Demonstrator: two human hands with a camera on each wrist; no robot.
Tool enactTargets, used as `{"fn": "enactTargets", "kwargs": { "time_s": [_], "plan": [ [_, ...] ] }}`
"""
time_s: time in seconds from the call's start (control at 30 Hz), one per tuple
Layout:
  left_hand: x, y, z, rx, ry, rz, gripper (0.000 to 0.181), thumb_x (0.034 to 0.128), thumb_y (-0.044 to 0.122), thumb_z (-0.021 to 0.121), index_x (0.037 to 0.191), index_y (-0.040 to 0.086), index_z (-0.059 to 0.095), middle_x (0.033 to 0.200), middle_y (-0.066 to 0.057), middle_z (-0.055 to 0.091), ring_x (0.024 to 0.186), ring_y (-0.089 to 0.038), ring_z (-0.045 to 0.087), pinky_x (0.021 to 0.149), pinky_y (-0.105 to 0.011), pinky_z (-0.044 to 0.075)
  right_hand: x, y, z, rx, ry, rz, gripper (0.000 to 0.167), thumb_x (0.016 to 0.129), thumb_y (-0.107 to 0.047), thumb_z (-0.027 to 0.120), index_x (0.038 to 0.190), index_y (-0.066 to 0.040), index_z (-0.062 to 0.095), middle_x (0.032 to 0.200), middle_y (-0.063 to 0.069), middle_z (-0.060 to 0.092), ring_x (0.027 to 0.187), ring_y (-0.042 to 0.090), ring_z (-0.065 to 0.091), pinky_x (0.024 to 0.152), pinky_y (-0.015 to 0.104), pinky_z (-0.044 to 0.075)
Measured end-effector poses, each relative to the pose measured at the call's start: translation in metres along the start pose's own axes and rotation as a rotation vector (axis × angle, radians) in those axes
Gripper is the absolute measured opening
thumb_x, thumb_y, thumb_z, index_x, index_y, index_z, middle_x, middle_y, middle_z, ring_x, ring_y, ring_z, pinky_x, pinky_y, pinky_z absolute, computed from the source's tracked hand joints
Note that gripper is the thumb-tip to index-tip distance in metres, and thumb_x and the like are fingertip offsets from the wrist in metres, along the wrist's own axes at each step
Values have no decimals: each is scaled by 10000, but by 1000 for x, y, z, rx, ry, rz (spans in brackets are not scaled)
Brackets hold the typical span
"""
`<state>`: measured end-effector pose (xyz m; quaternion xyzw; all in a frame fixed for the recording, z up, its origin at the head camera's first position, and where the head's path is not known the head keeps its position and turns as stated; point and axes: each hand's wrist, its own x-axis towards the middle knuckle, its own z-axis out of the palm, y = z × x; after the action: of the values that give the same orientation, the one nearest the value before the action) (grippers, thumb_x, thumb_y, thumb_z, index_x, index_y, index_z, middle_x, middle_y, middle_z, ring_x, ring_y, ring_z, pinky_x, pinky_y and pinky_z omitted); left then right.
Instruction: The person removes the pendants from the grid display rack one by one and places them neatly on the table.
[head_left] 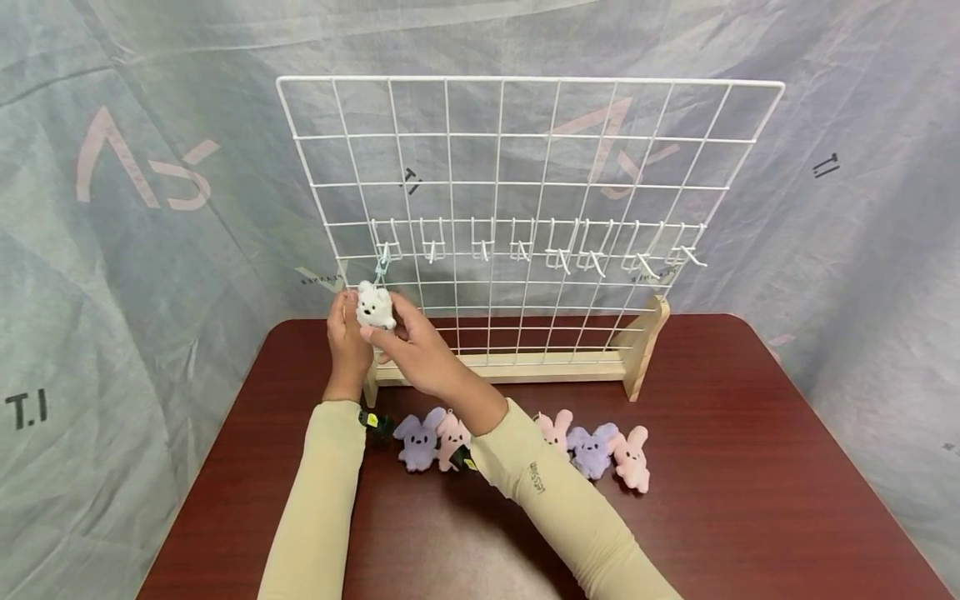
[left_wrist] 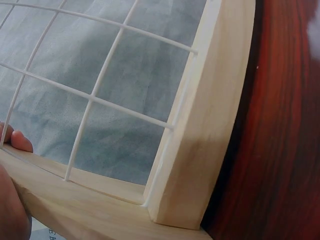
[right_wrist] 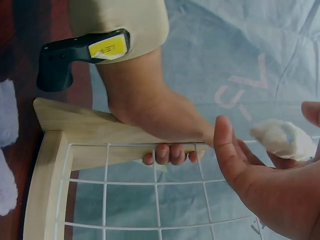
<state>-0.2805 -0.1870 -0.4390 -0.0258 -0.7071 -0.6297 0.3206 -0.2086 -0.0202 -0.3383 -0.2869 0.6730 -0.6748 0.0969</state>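
A white plush bear hangs by a light-blue strap from the leftmost hook of a white wire grid rack. My right hand is around the bear's lower right side, thumb and fingers spread. In the right wrist view, that hand has its thumb raised, apart from the bear. My left hand grips the rack's wooden side support, fingertips curled round it. In the left wrist view, only parts of the left hand show at the edge.
Several white hooks line one bar of the grid. On the dark red table lie pink and lilac plush bunnies, among them a lilac one and a pink one. My right forearm covers part of the row. Grey sheeting hangs behind.
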Motion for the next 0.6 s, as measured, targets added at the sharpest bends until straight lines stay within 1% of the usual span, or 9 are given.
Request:
{"fn": "enactTargets", "kwargs": {
  "time_s": [0.07, 0.13, 0.23, 0.3, 0.37, 0.47, 0.5, 0.53, 0.6],
  "plan": [
    [0, 1, 1, -3, -1, -5, 250, 1136, 206, 390, 1010, 191, 606, 921, 138, 549, 806, -32, 498, 709, -189, 401, 0, -2, 0, 12, 20, -11, 483, 1073, -123, 565, 1528, -24, 436, 1320, 255, 593, 1111, 535, 658, 738, 262, 613],
    [-1, 4, 2, -9, -1, -1, 252, 1129, 186, 386, 983, 237, 585, 913, 138, 527, 795, -30, 478, 701, -191, 385, 0, -4, 0, 31, 37, -27, 447, 1073, -100, 565, 1498, -9, 463, 1273, 262, 605, 1104, 544, 664, 740, 292, 629],
    [-5, 14, 3, -32, -6, 17, 275, 1118, 146, 394, 935, 292, 538, 896, 131, 494, 798, -32, 452, 709, -197, 365, 0, -6, 0, 79, 39, -51, 425, 1071, -72, 568, 1475, 6, 463, 1240, 267, 611, 1097, 558, 670, 733, 361, 645],
    [-7, 22, 3, -41, -12, 30, 287, 1127, 158, 390, 915, 296, 525, 882, 140, 481, 794, -29, 448, 703, -191, 358, -1, -7, 0, 111, 31, -66, 437, 1068, -53, 572, 1480, 14, 442, 1226, 274, 617, 1057, 559, 688, 706, 370, 641],
    [-8, 26, 3, -59, -19, 36, 296, 1134, 161, 390, 905, 290, 525, 868, 145, 482, 788, -21, 455, 697, -179, 362, -2, -8, 0, 137, 23, -74, 476, 1060, -31, 581, 1504, 3, 414, 1229, 276, 618, 956, 471, 741, 672, 353, 630],
    [-6, 20, 3, -87, -27, 34, 291, 1143, 182, 393, 913, 288, 537, 856, 147, 492, 758, -14, 466, 657, -163, 371, -3, -11, 1, 154, 14, -91, 550, 1053, -2, 581, 1558, -28, 365, 1243, 286, 618, 844, 315, 766, 628, 293, 600],
    [-5, 16, 3, -97, -28, 30, 290, 1141, 180, 398, 915, 293, 540, 854, 144, 496, 753, -11, 468, 651, -159, 375, -3, -13, 1, 157, 12, -96, 570, 1050, 7, 581, 1571, -40, 353, 1255, 289, 616, 832, 300, 765, 622, 283, 595],
    [-4, 13, 3, -109, -29, 26, 284, 1143, 193, 406, 917, 301, 541, 855, 139, 501, 750, -12, 473, 643, -158, 381, -4, -15, 1, 158, 10, -103, 584, 1049, 16, 576, 1579, -45, 340, 1266, 293, 613, 824, 309, 761, 620, 279, 593],
    [-2, 6, 2, -124, -32, 21, 270, 1146, 229, 413, 925, 308, 546, 859, 129, 507, 743, -20, 477, 633, -160, 387, -5, -19, 0, 156, 6, -112, 601, 1050, 24, 568, 1591, -49, 318, 1270, 300, 615, 846, 424, 745, 620, 278, 595]
  ]
}}
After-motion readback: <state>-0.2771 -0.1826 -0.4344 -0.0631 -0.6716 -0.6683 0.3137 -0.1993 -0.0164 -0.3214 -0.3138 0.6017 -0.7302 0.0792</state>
